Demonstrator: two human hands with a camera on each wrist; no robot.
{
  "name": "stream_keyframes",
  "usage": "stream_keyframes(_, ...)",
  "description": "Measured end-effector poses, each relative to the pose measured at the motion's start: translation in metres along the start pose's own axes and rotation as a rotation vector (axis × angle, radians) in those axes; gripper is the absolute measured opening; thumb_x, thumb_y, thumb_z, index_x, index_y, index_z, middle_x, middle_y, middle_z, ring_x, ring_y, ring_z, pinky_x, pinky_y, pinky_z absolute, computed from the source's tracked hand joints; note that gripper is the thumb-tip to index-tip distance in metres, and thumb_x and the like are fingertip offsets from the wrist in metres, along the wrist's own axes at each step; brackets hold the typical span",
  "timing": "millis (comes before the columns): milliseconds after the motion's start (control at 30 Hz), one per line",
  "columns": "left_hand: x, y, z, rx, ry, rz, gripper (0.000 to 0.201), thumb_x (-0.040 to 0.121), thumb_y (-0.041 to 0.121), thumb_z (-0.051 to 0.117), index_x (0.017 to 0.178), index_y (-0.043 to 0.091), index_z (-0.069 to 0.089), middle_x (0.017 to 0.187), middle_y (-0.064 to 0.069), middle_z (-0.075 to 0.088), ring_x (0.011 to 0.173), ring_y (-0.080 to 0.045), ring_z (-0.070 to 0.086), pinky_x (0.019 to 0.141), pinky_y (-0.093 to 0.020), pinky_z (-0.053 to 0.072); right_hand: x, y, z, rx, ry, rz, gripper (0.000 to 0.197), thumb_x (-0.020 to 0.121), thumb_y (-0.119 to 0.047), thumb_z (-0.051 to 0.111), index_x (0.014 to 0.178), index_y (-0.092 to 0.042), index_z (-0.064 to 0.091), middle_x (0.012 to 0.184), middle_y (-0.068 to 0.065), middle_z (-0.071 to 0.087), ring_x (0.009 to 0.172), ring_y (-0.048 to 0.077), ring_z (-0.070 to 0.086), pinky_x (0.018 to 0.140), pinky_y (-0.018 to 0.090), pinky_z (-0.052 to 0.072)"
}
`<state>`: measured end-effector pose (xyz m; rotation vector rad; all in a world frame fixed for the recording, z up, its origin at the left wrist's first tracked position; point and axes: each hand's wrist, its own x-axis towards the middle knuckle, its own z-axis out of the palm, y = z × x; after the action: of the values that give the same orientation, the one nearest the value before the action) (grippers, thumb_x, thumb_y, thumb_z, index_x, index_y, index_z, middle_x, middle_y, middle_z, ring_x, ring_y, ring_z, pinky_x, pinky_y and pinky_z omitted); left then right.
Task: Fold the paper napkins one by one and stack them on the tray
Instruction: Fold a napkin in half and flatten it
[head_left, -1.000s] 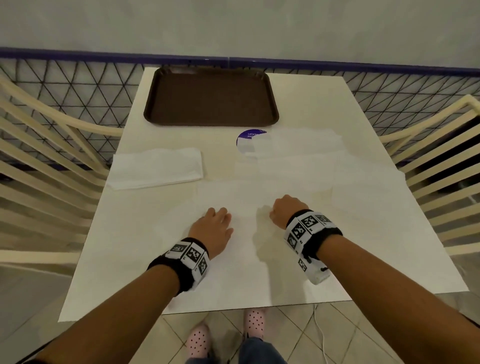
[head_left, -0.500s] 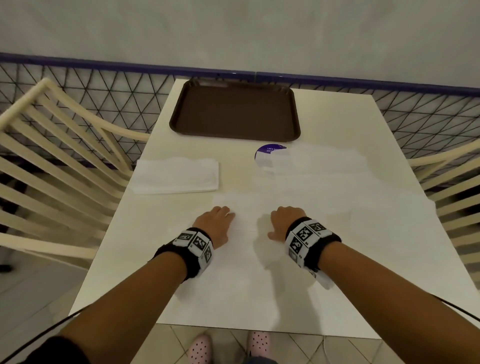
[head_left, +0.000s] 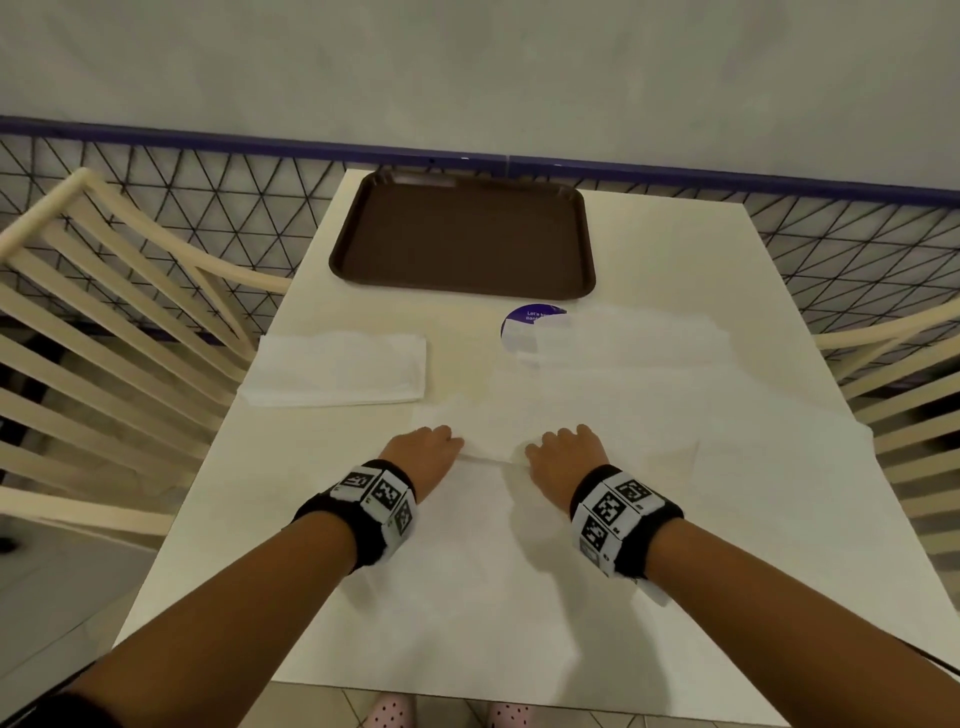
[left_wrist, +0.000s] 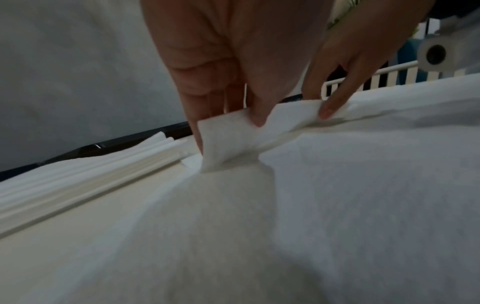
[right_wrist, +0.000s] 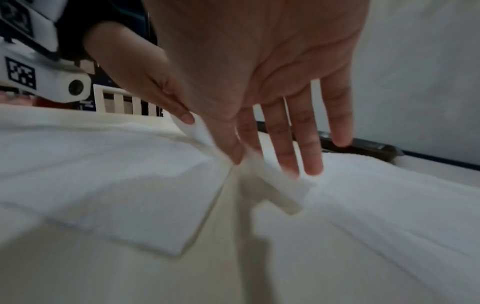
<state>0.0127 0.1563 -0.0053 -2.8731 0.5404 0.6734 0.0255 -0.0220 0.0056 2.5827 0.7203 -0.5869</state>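
both hands, left hand (head_left: 423, 454) and right hand (head_left: 566, 457), grip pinching the napkin (left_wrist: 228, 139) edge, lifted off table (head_left: 291, 545).

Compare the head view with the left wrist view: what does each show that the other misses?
Head only: the brown tray with nothing on it, the purple sticker, both forearms, and loose napkins spread to the right.
Left wrist only: the left hand's thumb and fingers pinching the raised napkin edge, lifted off the table.
Both: the left hand, the right hand on the same edge, and the folded napkin pile on the left.
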Motion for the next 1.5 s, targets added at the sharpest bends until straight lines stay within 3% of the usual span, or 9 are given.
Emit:
stream_keyframes(133, 0.001, -0.021, -0.019, -0.026, 0.159, -0.008, 0.048, 0.098, 0.005, 0.031, 0.144, 0.017, 0.029, 0.137, -0.008, 0.043, 0.121, -0.025, 0.048, 0.092, -0.035, 0.044, -0.001, 0.018, -0.034, 0.046, 0.331, 0.102, 0.019, 0.086, -0.02, 0.062, 0.103, -0.014, 0.066, 0.098, 0.007, 0.068, 0.092, 0.021, 0.066, 0.08, 0.03, 0.047)
stream_keyframes(267, 0.001, -0.058, -0.049, -0.031, 0.238, -0.076, 0.045, 0.101, 0.014, 0.03, 0.145, 0.023, 0.028, 0.143, -0.007, 0.042, 0.126, -0.026, 0.046, 0.1, -0.036, 0.04, 0.009, 0.028, -0.076, 0.109, 0.323, 0.076, 0.03, 0.1, -0.014, 0.033, 0.124, -0.014, 0.052, 0.115, 0.007, 0.064, 0.104, 0.028, 0.062, 0.085, 0.033, 0.046)
stream_keyframes(500, -0.022, -0.148, -0.091, 0.014, 0.352, -0.201, 0.045, 0.101, 0.008, 0.03, 0.143, 0.021, 0.033, 0.124, -0.015, 0.057, 0.111, -0.032, 0.055, 0.092, -0.041, 0.046, 0.049, -0.002, -0.157, 0.181, 0.377, 0.074, 0.039, 0.097, -0.001, 0.029, 0.133, -0.008, 0.043, 0.125, 0.014, 0.055, 0.114, 0.034, 0.056, 0.087, 0.041, 0.046)
stream_keyframes(600, -0.035, -0.176, -0.084, -0.011, 0.367, -0.238, 0.053, 0.096, -0.006, 0.03, 0.143, 0.018, 0.033, 0.136, -0.015, 0.05, 0.125, -0.032, 0.045, 0.102, -0.043, 0.04, 0.066, -0.023, -0.174, 0.263, 0.375, 0.046, 0.046, 0.095, 0.002, 0.03, 0.14, -0.011, 0.035, 0.137, 0.011, 0.046, 0.119, 0.032, 0.052, 0.091, 0.04, 0.045)
stream_keyframes(733, -0.046, -0.191, -0.048, -0.077, 0.314, -0.228, 0.068, 0.09, -0.016, 0.027, 0.149, 0.017, 0.018, 0.155, -0.004, 0.021, 0.142, -0.024, 0.021, 0.114, -0.035, 0.024, 0.086, -0.05, -0.162, 0.289, 0.365, 0.006, 0.054, 0.094, 0.004, 0.03, 0.145, -0.013, 0.027, 0.153, 0.005, 0.026, 0.126, 0.031, 0.046, 0.099, 0.041, 0.041)
stream_keyframes(900, -0.033, -0.193, 0.004, -0.114, 0.188, -0.186, 0.067, 0.092, -0.012, 0.029, 0.15, 0.014, 0.006, 0.158, -0.002, 0.005, 0.145, -0.019, 0.014, 0.115, -0.028, 0.018, 0.102, -0.082, -0.123, 0.286, 0.203, -0.079, 0.057, 0.096, 0.003, 0.023, 0.15, -0.013, 0.011, 0.158, 0.003, 0.007, 0.143, 0.023, 0.019, 0.118, 0.034, 0.015)
stream_keyframes(1000, -0.027, -0.194, 0.025, -0.062, 0.114, -0.167, 0.062, 0.095, -0.008, 0.024, 0.149, 0.013, 0.004, 0.158, -0.003, 0.0, 0.145, -0.02, 0.01, 0.116, -0.027, 0.011, 0.108, -0.095, -0.1, 0.319, 0.107, -0.112, 0.06, 0.095, 0.005, 0.024, 0.15, -0.013, 0.008, 0.159, 0.002, 0.003, 0.146, 0.019, 0.011, 0.119, 0.033, 0.012)
stream_keyframes(1267, -0.024, -0.203, 0.047, -0.086, 0.113, -0.169, 0.053, 0.099, 0.003, 0.026, 0.149, 0.012, 0.012, 0.157, -0.003, 0.008, 0.144, -0.019, 0.016, 0.115, -0.028, 0.016, 0.115, -0.098, -0.075, 0.453, 0.014, -0.099, 0.067, 0.093, 0.012, 0.022, 0.151, -0.018, 0.004, 0.159, -0.002, -0.004, 0.148, 0.015, 0.002, 0.12, 0.032, 0.009)
stream_keyframes(1500, -0.025, -0.189, 0.044, -0.147, 0.28, -0.182, 0.051, 0.097, 0.031, 0.036, 0.144, 0.011, 0.032, 0.153, -0.005, 0.026, 0.142, -0.022, 0.023, 0.118, -0.037, 0.014, 0.086, -0.073, -0.061, 0.522, 0.039, 0.083, 0.05, 0.103, -0.018, 0.023, 0.15, -0.012, 0.01, 0.159, 0.005, 0.003, 0.147, 0.018, 0.007, 0.119, 0.031, 0.007)
